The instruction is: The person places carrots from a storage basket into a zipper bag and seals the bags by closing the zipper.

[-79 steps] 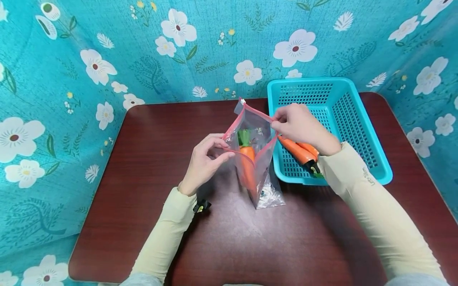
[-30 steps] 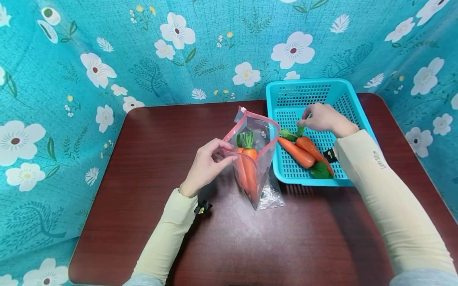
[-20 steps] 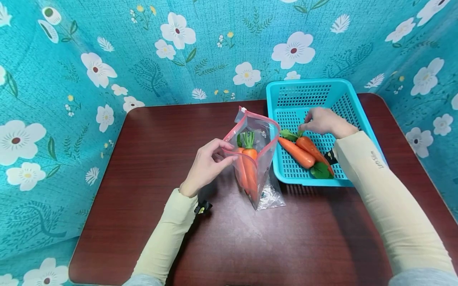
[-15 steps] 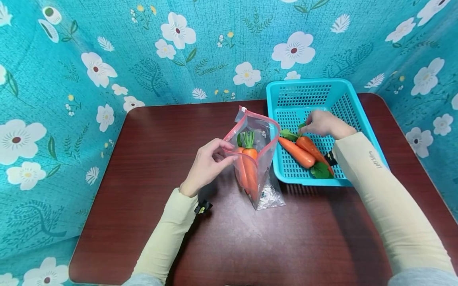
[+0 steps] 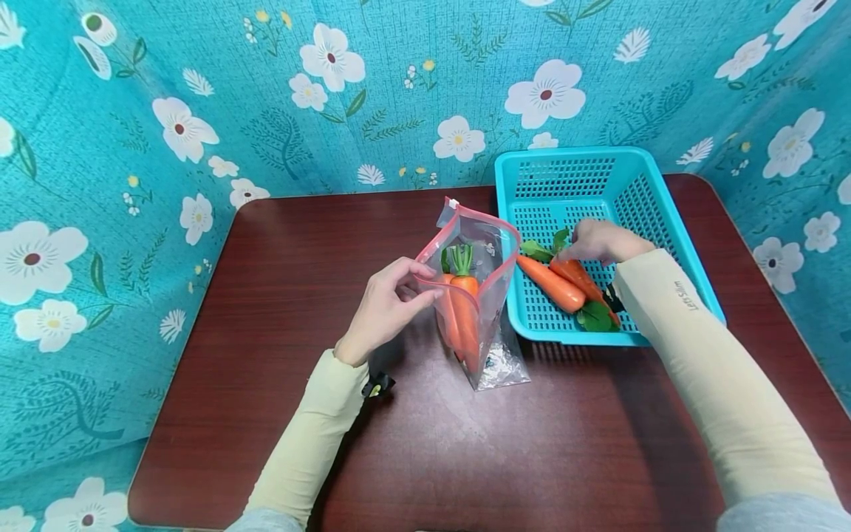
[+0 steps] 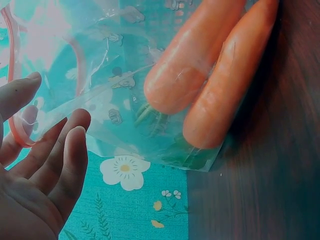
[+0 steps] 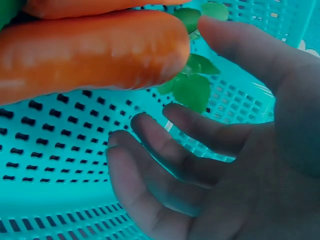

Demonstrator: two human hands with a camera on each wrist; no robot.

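Observation:
My left hand [image 5: 382,307] pinches the pink-edged rim of a clear slider zip bag [image 5: 490,307], which stands with its mouth open on the table. Two carrots [image 6: 195,60] lie side by side inside the bag, their green tops toward the mouth. Over the blue basket [image 5: 685,247], my right hand [image 5: 601,242] reaches down with fingers spread beside a carrot [image 7: 95,50]. In the right wrist view, a gap shows between the fingers and that carrot, and the thumb is near its leafy end. Another carrot [image 5: 550,285] lies on its left, pointing the opposite way.
The basket stands at the back right of a dark red-brown table [image 5: 299,295], just right of the bag. A blue flowered cloth [image 5: 399,89] hangs behind the table and along its sides. The bag's crinkled bottom [image 5: 504,369] spreads on the tabletop.
My right hand has left the bag's rim and gone right into the basket, then lower toward a carrot. Two carrots now show in the bag, where one showed before. My left hand keeps its hold.

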